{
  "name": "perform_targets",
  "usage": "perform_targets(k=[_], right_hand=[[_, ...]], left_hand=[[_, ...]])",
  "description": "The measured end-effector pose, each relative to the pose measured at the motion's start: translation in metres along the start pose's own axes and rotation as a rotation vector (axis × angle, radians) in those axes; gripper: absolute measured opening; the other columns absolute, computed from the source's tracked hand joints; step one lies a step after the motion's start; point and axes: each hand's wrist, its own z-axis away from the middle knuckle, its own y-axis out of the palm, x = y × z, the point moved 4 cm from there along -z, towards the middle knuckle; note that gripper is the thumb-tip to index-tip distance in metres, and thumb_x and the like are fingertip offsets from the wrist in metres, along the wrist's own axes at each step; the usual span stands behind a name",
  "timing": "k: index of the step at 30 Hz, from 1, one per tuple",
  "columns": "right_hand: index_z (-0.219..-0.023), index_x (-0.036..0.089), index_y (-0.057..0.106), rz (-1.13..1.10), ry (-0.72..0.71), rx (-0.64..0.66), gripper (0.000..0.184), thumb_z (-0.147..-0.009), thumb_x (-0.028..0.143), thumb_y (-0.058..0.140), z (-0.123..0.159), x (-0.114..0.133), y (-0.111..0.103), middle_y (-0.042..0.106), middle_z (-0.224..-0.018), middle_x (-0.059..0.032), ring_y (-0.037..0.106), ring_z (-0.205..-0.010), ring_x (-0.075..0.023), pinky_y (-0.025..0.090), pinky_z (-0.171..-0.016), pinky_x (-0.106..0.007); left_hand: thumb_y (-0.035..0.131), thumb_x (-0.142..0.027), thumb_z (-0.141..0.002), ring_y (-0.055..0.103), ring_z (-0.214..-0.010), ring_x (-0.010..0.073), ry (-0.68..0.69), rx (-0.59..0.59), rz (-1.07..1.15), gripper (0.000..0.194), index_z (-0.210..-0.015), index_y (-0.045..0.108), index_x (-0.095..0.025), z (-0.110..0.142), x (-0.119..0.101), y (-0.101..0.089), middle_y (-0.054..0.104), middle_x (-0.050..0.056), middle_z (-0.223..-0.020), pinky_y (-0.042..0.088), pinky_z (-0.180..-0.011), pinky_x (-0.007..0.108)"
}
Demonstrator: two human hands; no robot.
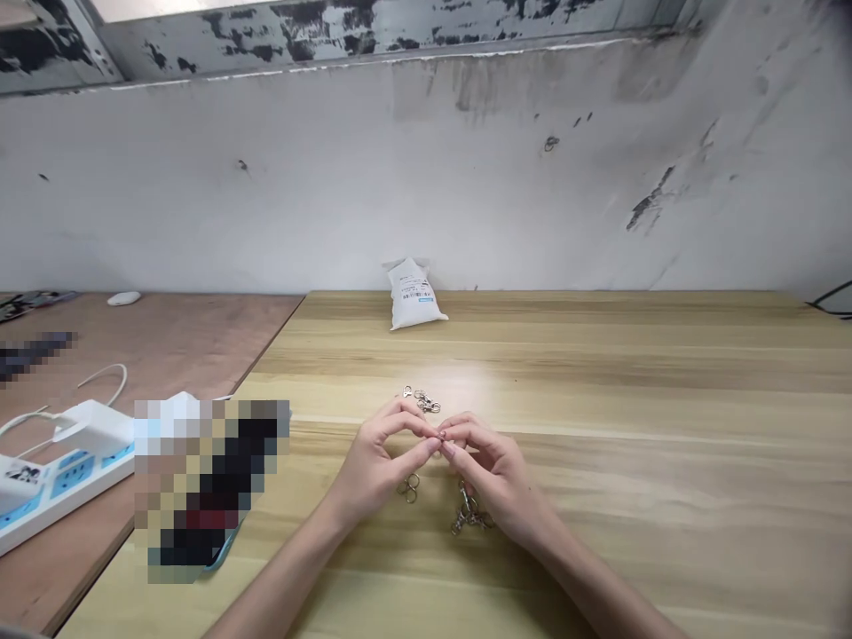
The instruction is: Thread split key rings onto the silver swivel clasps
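Fingertips of my left hand and my right hand meet above the table. Both pinch a small metal piece, mostly covered by the fingers, so its exact shape is unclear. Beyond my left fingers lies a loose group of metal lobster clasps, with a single clasp beside it. Under my left hand are several split rings, flat on the wood. A small pile of clasps with rings rests below my right hand, partly hidden by it.
A white plastic packet with a printed label stands near the wall. At left are a blurred-out dark phone-like object and a white power strip with plugged-in chargers. The wooden table adjoins a reddish-brown one.
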Motion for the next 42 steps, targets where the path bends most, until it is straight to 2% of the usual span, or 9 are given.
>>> perform_targets(k=[2, 8, 13, 17, 22, 26, 31, 38, 42], right_hand=[[-0.090, 0.021, 0.068, -0.013, 0.004, 0.000, 0.021, -0.093, 0.038, 0.057, 0.002, 0.000, 0.000, 0.062, -0.102, -0.0066, 0.058, -0.086, -0.0151, 0.045, -0.062, -0.023], [-0.089, 0.020, 0.059, -0.095, 0.147, 0.004, 0.025, -0.094, 0.044, 0.055, 0.007, -0.008, 0.001, 0.057, -0.070, 0.0022, 0.043, -0.051, -0.0067, 0.036, -0.047, -0.019], [-0.091, 0.018, 0.066, 0.019, 0.097, -0.018, 0.023, -0.092, 0.041, 0.060, 0.007, -0.005, -0.002, 0.063, -0.076, -0.0019, 0.047, -0.057, -0.0086, 0.039, -0.052, -0.021], [-0.091, 0.019, 0.072, 0.151, 0.047, -0.059, 0.021, -0.090, 0.037, 0.062, 0.006, -0.003, -0.007, 0.063, -0.073, -0.0018, 0.046, -0.056, -0.0092, 0.036, -0.049, -0.021], [-0.099, 0.020, 0.075, 0.278, -0.054, -0.006, 0.021, -0.092, 0.032, 0.059, 0.004, -0.003, -0.008, 0.066, -0.074, -0.0030, 0.053, -0.059, -0.0114, 0.040, -0.052, -0.023], [-0.103, 0.020, 0.074, 0.399, -0.121, 0.047, 0.025, -0.095, 0.032, 0.054, 0.003, -0.003, -0.009, 0.069, -0.073, -0.0032, 0.055, -0.059, -0.0123, 0.041, -0.054, -0.024], [-0.096, 0.017, 0.072, 0.608, -0.280, 0.055, 0.023, -0.096, 0.026, 0.052, 0.005, 0.005, -0.007, 0.063, -0.066, -0.0020, 0.051, -0.055, -0.0113, 0.040, -0.054, -0.023], [-0.093, 0.017, 0.070, 0.850, -0.550, -0.091, 0.020, -0.092, 0.012, 0.050, 0.012, 0.014, -0.002, 0.061, -0.065, -0.0009, 0.052, -0.055, -0.0108, 0.040, -0.053, -0.022], [-0.094, 0.019, 0.069, 0.918, -0.644, -0.182, 0.019, -0.092, 0.011, 0.052, 0.016, 0.019, -0.002, 0.063, -0.065, -0.0018, 0.055, -0.056, -0.0121, 0.043, -0.054, -0.023]], left_hand=[[0.066, -0.023, -0.086, 0.059, -0.093, 0.0152, 0.007, 0.016, -0.012, 0.004, -0.084, 0.070, -0.023, 0.001, 0.000, 0.001, 0.059, 0.001, -0.091, 0.044, -0.088, 0.028], [0.065, -0.018, -0.084, 0.061, -0.087, 0.0156, 0.039, 0.036, -0.097, 0.006, -0.079, 0.065, -0.020, 0.002, -0.007, 0.007, 0.060, 0.001, -0.087, 0.045, -0.083, 0.030], [0.061, -0.013, -0.082, 0.059, -0.093, 0.0186, 0.094, 0.001, -0.323, 0.007, -0.080, 0.062, -0.021, 0.003, -0.008, 0.005, 0.062, 0.002, -0.092, 0.042, -0.087, 0.034], [0.058, -0.014, -0.085, 0.058, -0.099, 0.0204, 0.181, 0.091, -0.496, 0.010, -0.086, 0.064, -0.022, 0.002, -0.005, 0.007, 0.064, 0.003, -0.099, 0.041, -0.088, 0.036], [0.055, -0.012, -0.087, 0.053, -0.117, 0.0254, 0.358, 0.150, -0.718, 0.019, -0.095, 0.067, -0.023, 0.003, -0.003, 0.008, 0.064, 0.006, -0.116, 0.035, -0.103, 0.043], [0.054, -0.013, -0.089, 0.050, -0.124, 0.0256, 0.369, 0.136, -0.740, 0.021, -0.097, 0.069, -0.026, 0.003, -0.002, 0.005, 0.063, 0.006, -0.124, 0.029, -0.111, 0.046], [0.057, -0.017, -0.089, 0.049, -0.125, 0.0269, 0.249, 0.090, -0.659, 0.013, -0.089, 0.069, -0.024, 0.002, -0.003, 0.003, 0.060, 0.006, -0.129, 0.029, -0.110, 0.048], [0.064, -0.034, -0.085, 0.049, -0.125, 0.0293, -0.262, 0.045, -0.207, 0.019, -0.072, 0.072, -0.022, 0.000, 0.014, 0.004, 0.061, 0.008, -0.123, 0.033, -0.110, 0.051], [0.068, -0.037, -0.082, 0.046, -0.130, 0.0306, -0.307, 0.039, -0.093, 0.020, -0.071, 0.074, -0.022, 0.000, 0.015, 0.003, 0.061, 0.009, -0.126, 0.028, -0.114, 0.054]])
